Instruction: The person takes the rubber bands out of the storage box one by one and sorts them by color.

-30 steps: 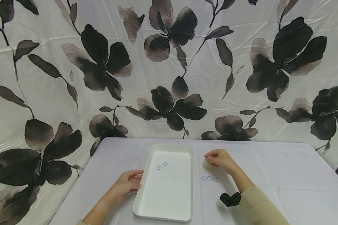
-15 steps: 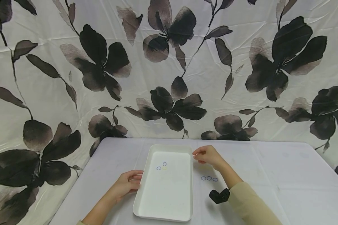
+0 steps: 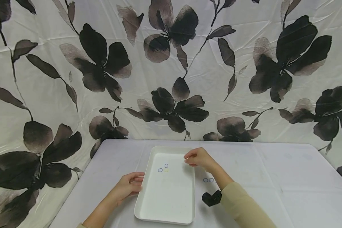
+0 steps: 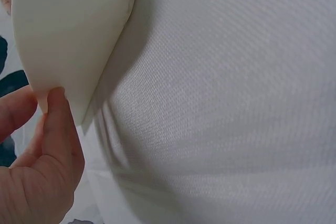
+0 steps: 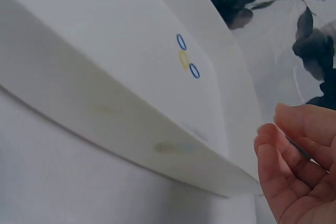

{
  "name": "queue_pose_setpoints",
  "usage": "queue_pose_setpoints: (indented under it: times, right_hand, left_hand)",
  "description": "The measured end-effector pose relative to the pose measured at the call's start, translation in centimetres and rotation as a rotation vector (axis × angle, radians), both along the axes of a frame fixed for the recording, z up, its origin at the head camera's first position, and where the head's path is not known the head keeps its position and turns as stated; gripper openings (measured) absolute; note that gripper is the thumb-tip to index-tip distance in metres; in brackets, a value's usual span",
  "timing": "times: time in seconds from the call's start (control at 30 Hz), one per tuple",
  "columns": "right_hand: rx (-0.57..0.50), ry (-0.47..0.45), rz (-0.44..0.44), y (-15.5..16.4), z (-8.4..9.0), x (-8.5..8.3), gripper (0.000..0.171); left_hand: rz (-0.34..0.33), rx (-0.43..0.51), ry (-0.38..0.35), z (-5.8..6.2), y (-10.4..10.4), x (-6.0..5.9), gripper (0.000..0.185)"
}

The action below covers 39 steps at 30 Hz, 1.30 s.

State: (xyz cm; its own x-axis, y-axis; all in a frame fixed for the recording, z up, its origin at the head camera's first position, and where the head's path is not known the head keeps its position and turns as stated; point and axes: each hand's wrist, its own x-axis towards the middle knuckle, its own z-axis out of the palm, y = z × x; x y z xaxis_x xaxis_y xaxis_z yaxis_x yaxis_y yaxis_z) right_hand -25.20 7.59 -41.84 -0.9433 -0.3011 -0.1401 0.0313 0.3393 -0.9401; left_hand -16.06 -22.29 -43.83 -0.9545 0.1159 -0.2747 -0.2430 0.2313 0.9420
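A white rectangular tray (image 3: 165, 196) rests on the table. My left hand (image 3: 129, 187) pinches its left edge; in the left wrist view, the thumb and fingers (image 4: 56, 108) meet at the rim. Inside the tray, toward its far left, lie two thin blue rings (image 5: 181, 42) and one yellow ring (image 5: 184, 60), close together. Over the tray's far right edge hovers my right hand (image 3: 200, 158), its thumb and fingertips bent close to each other. I cannot tell whether something small is between them.
More thin blue rings (image 3: 205, 180) lie in a row on the white-covered table (image 3: 273, 177), right of the tray and partly behind the right forearm. A black device (image 3: 212, 198) sits at the right wrist. A floral cloth (image 3: 171, 69) hangs behind the table.
My right hand has moved left from above the table to the tray's far right edge, and its forearm now partly covers the row of blue rings. The left hand keeps its place.
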Motion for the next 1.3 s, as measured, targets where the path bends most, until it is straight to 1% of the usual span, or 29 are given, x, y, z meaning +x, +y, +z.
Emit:
queue_pose_setpoints:
  times: [0.13,0.33,0.5,0.67,0.93,1.1,1.3]
  right_hand:
    - [-0.003,0.004,0.019,-1.0,-0.5,-0.1,0.021]
    - [0.003,0.044,0.058,-2.1,-1.0,0.0,0.02]
    - [0.011,0.04,0.066,-3.1,-1.6,0.0,0.017]
    - [0.007,0.045,0.08,-4.2,-1.7,0.2,0.016]
    - [0.057,0.056,0.053,-5.6,-2.2,0.3,0.01]
    - [0.099,0.039,0.035,-6.4,-2.6,0.5,0.01]
    - [0.138,0.072,0.032,-6.9,-3.4,1.0,0.006]
  left_hand:
    - [0.0,0.003,-0.003,0.0,0.0,0.0,0.058]
    - [-0.003,0.012,0.0,-0.1,0.0,0.1,0.058]
    - [-0.002,0.015,0.004,-0.1,0.0,0.2,0.058]
    - [0.011,0.009,0.003,-0.1,0.0,0.4,0.058]
    - [0.014,0.011,0.002,-0.1,0.1,0.5,0.059]
    - [0.017,0.01,0.003,-0.1,0.2,0.7,0.059]
    - [0.02,0.016,-0.006,-0.2,0.3,0.8,0.059]
